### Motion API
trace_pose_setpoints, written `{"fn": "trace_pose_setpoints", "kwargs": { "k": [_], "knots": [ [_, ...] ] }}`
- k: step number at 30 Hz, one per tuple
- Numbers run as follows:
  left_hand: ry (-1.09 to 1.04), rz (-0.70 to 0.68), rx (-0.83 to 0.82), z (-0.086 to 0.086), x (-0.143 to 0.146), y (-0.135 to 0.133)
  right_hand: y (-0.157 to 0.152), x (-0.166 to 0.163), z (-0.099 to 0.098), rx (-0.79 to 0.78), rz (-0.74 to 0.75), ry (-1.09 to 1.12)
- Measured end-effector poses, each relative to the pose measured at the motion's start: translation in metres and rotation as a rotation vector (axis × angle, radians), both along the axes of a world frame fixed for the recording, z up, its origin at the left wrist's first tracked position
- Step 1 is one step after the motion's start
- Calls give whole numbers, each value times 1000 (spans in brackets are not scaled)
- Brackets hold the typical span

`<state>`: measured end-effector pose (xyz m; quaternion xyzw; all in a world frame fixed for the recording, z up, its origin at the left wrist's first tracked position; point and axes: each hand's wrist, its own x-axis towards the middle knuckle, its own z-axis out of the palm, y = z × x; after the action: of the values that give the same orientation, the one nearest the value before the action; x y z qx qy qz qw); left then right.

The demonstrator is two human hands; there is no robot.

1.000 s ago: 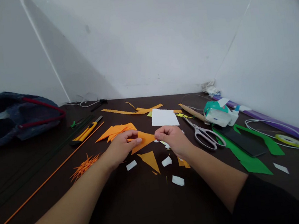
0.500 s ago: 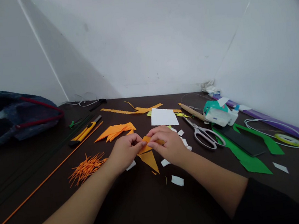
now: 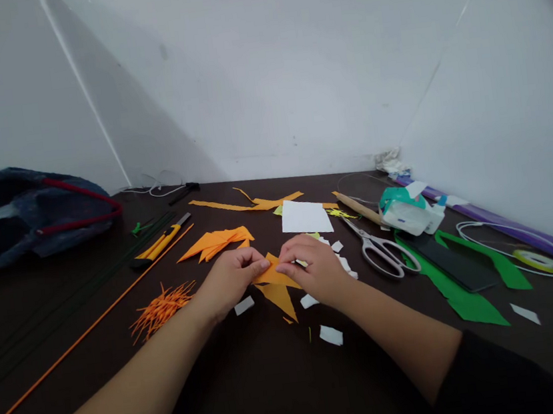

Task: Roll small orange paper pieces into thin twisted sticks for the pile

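Both hands pinch one piece of orange paper [image 3: 273,272] at the middle of the dark table. My left hand [image 3: 230,280] is closed on its left edge, thumb and forefinger together. From the right, my right hand [image 3: 317,268] grips the same piece, its fingers curled. Just below, another orange paper scrap [image 3: 278,301] with a pointed end lies on the table. A stack of folded orange paper pieces [image 3: 215,243] sits beyond my left hand. A heap of thin orange strips [image 3: 161,310] lies beside my left forearm.
Grey-handled scissors [image 3: 383,254] lie right of my right hand, near green paper [image 3: 475,307] and a black phone [image 3: 452,262]. A yellow utility knife [image 3: 160,243] and long orange stick [image 3: 94,323] are at left. A white square sheet [image 3: 306,217] lies behind my hands; small white scraps [image 3: 331,335] are scattered around.
The orange paper between my fingers now shows more of its flat surface, tilted toward the right hand. Both hands stay nearly in place; the view has shifted slightly.
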<state>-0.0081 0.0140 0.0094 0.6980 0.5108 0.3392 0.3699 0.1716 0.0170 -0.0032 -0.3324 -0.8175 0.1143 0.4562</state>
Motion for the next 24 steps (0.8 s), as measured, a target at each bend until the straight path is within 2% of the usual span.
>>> {"fn": "trace_pose_setpoints", "kwargs": {
  "k": [4, 6, 9, 11, 12, 14, 16, 20, 24],
  "knots": [
    [60, 54, -5, -6, -3, 8, 3, 0, -1, -216, -41, 96],
    [168, 107, 1, -11, -7, 15, 5, 1, -2, -332, -79, 147],
    [357, 160, 136, -13, -12, 21, 8, 4, -4, -503, -72, 226],
    [314, 134, 241, -9, -11, 18, 9, 4, -6, -571, -9, 277],
    [230, 95, 254, -5, -9, 14, 9, 4, -6, -585, 24, 302],
    [62, -23, 136, 1, -2, 4, 7, 2, -6, -589, 75, 351],
    [28, -81, 66, 5, 5, -6, 4, 0, -5, -577, 122, 403],
    [-76, -18, 3, 6, 17, -19, -4, -5, 3, -491, 189, 497],
    [-250, -10, -93, 9, 24, -27, -13, -6, 11, -368, 158, 524]
  ]
}}
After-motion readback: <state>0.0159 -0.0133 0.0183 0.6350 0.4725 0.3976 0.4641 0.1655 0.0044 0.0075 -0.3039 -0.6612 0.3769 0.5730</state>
